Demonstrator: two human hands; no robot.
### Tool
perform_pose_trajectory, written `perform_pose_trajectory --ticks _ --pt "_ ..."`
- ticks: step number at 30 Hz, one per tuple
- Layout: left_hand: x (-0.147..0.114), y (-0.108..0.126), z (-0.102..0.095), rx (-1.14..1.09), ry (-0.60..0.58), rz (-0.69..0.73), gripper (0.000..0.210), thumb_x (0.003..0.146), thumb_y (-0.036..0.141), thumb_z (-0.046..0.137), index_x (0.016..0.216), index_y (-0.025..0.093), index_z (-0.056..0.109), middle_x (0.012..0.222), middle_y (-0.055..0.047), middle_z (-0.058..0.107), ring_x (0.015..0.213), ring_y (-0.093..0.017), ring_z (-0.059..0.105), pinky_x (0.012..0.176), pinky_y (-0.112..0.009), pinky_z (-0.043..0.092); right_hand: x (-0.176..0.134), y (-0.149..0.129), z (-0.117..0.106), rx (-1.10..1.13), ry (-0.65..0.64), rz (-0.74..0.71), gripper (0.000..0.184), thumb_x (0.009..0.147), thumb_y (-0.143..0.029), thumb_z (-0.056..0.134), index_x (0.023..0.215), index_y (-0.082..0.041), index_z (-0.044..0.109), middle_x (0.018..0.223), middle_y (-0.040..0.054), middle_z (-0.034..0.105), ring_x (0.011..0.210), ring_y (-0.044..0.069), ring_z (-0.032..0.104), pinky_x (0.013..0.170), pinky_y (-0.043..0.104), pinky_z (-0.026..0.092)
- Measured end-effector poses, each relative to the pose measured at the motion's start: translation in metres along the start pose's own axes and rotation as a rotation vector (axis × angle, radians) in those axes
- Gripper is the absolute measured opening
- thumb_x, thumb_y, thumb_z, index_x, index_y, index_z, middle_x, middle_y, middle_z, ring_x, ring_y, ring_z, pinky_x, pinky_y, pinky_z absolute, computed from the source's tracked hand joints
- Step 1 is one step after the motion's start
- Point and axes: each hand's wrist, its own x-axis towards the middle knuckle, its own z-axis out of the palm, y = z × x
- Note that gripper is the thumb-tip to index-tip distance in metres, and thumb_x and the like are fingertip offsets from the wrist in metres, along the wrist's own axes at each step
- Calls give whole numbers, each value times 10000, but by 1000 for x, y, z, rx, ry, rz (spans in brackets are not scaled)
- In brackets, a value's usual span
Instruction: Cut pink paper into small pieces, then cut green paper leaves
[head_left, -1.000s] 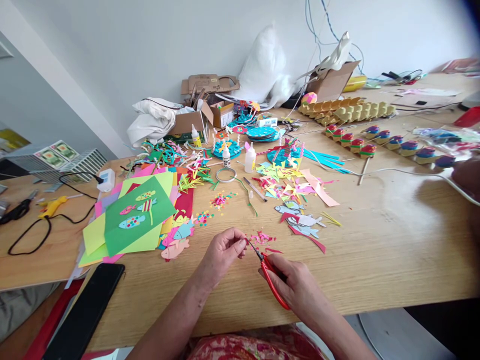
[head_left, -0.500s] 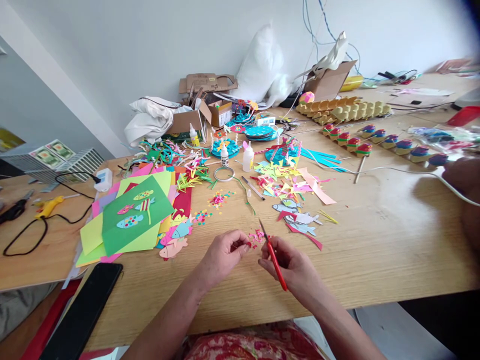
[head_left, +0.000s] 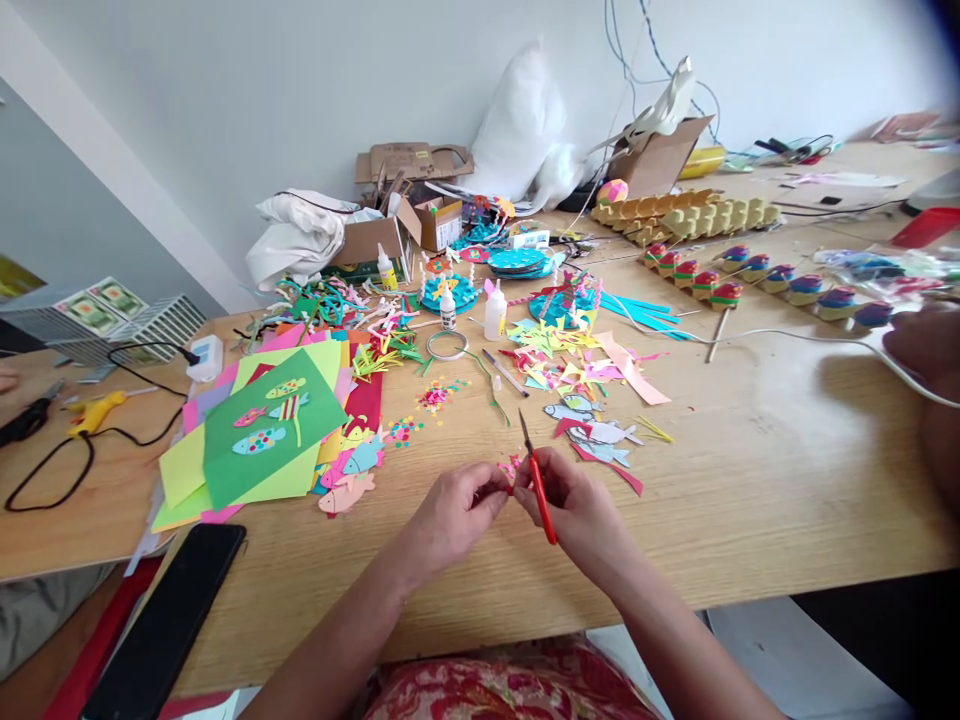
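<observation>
My right hand (head_left: pixel 574 505) is closed around red-handled scissors (head_left: pixel 541 495), whose blades point away from me. Close beside it, my left hand (head_left: pixel 461 512) pinches a tiny red piece of paper (head_left: pixel 509 490) between thumb and finger. The fingertips of both hands nearly meet at that piece. Just beyond them lies a little heap of pink paper bits (head_left: pixel 510 466), partly hidden by my hands. Grey-blue paper fish (head_left: pixel 600 436) with red scraps lie to the right of the heap. Pink, yellow and blue paper fish (head_left: pixel 352 480) are piled to the left.
Coloured paper sheets (head_left: pixel 225 455) and a black phone (head_left: pixel 169 620) lie at left. Glue bottles (head_left: pixel 495 312), a tape ring (head_left: pixel 448 346), a pen (head_left: pixel 505 373) and yellow scraps (head_left: pixel 551 336) stand or lie ahead. A white cable (head_left: pixel 795 338) crosses at right, near another person's hand (head_left: pixel 922 350).
My right hand has moved left and slightly up with the scissors, bringing its fingertips to the red piece in my left hand. The pink heap is now more covered.
</observation>
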Motion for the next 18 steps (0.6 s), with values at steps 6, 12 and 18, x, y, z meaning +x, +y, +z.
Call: perform_pose_trajectory --ticks 6,12,18 --pt "1 -2 6 -228 19 -35 175 784 256 459 712 148 576 643 10 514 598 -92 442 557 -189 351 0 0 4 104 58 40 167 724 -314 554 746 -189 444 622 -39 472 487 81 392 444 206 320" --pt "0 2 -5 -493 48 -109 163 730 295 513 678 142 539 570 25 459 549 -88 414 550 -207 349 -14 -7 -4 -118 -95 -6 179 806 -317 437 683 -188 427 564 -57 373 512 88 355 467 209 289" --pt "-1 7 -10 -629 86 -127 171 704 295 553 669 128 541 619 -1 513 579 -93 451 577 -217 375 -25 -6 -3 -235 -179 27 267 837 -357 351 623 -197 367 556 -52 363 518 96 353 482 217 284"
